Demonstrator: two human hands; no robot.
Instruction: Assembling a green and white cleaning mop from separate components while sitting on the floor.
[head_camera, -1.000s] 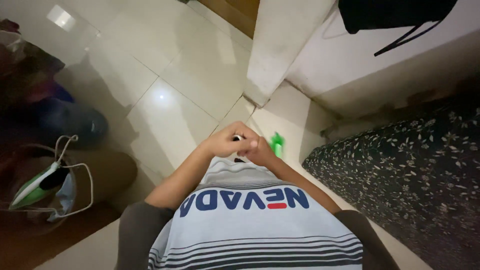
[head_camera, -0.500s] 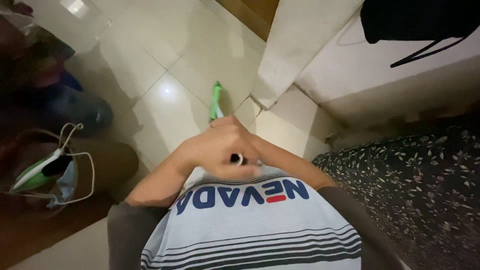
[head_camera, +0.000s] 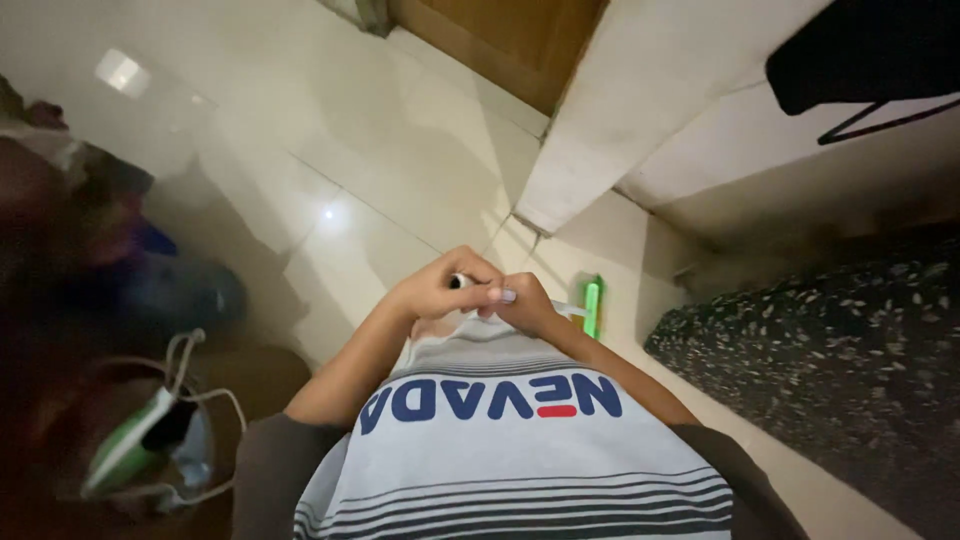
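Two hands bunched together right above the striped shirt (head_camera: 510, 450), and tbh that's about all the progress you can read. The left hand (head_camera: 440, 288) is curled closed round a small white-tipped bit at approx the knuckles, the right hand (head_camera: 525, 305) is pinched shut on the same thin white stick, which runs out to a bright green flat head (head_camera: 593, 305) poking past the right fingers. So the green-headed tool is up in both hands, held over the floor, not touching it. Can't tell exactly what it is, too small & a bit blurry. Nothing on the floor looks worked on yet imo.

Textures: shirt is soft knit w/ dark bands, tool looks like hard plastic. Off to the left a green-and-white iron (head_camera: 135, 440) w/ a looped cord sits in a dim heap. Right side, dark speckled fabric (head_camera: 830, 370), looks nubby. Further out, glossy pale floor tiles (head_camera: 330, 170) w/ light glare, a plain white wall corner (head_camera: 610, 110), then a wooden door (head_camera: 500, 40).
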